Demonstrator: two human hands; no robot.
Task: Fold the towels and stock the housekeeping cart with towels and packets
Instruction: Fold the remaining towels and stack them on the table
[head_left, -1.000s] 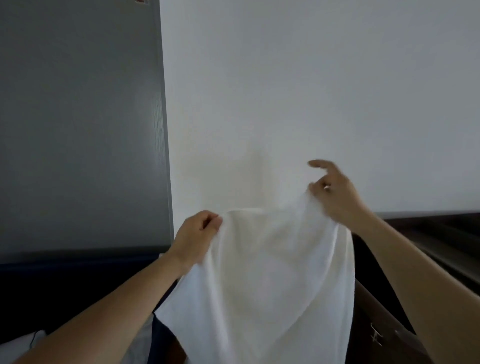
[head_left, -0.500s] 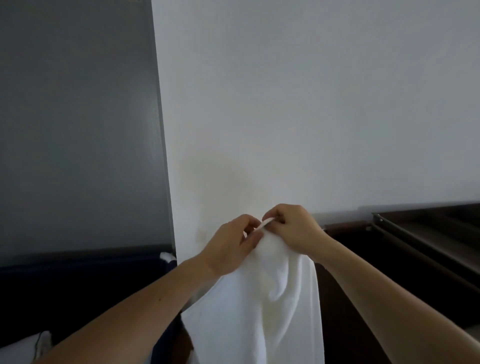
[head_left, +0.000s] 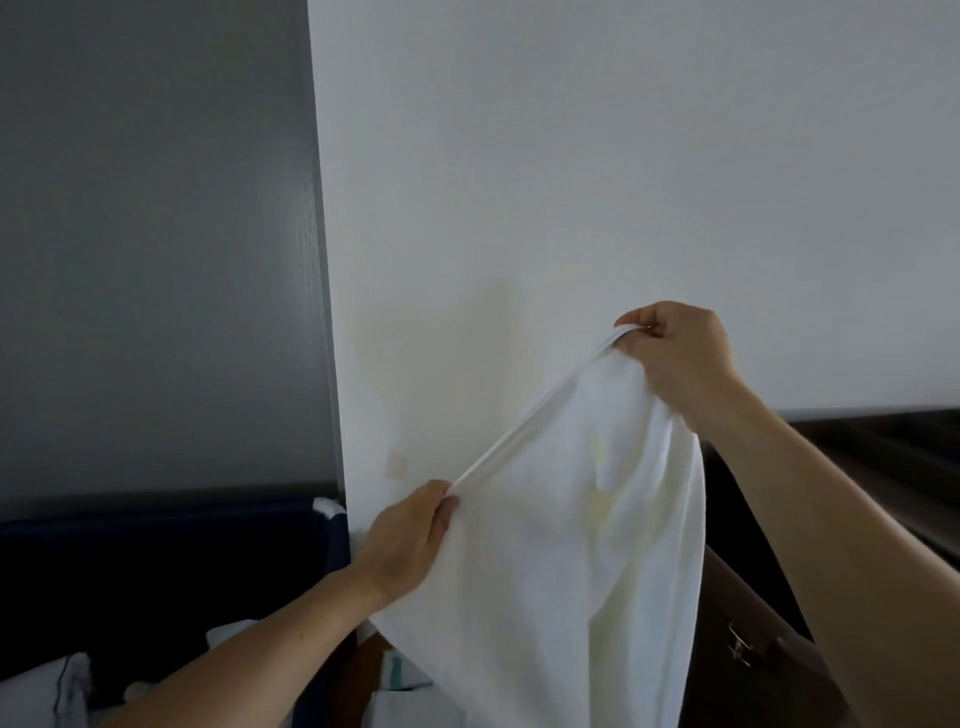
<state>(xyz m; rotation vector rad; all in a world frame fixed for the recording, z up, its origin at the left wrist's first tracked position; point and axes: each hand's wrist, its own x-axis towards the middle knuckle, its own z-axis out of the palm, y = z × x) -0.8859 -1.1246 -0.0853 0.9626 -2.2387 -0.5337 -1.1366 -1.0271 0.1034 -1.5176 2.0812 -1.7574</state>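
The towel's (head_left: 571, 545) lower end is cut off below. The left hand (head_left: 410, 540) and right hand (head_left: 675, 358) pinch its hem, now drawn apart after meeting.

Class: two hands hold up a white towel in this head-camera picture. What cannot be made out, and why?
1. Head view: the towel runs off the bottom edge; lower end unseen.
2. The left hand: fingers hidden behind the towel.
3. The right hand: fingertips hidden by its own knuckles.
4. The pale things at lower left: dim, blurred, cut off by the edge.
5. The dark furniture on the right: blurred, too dark for detail.
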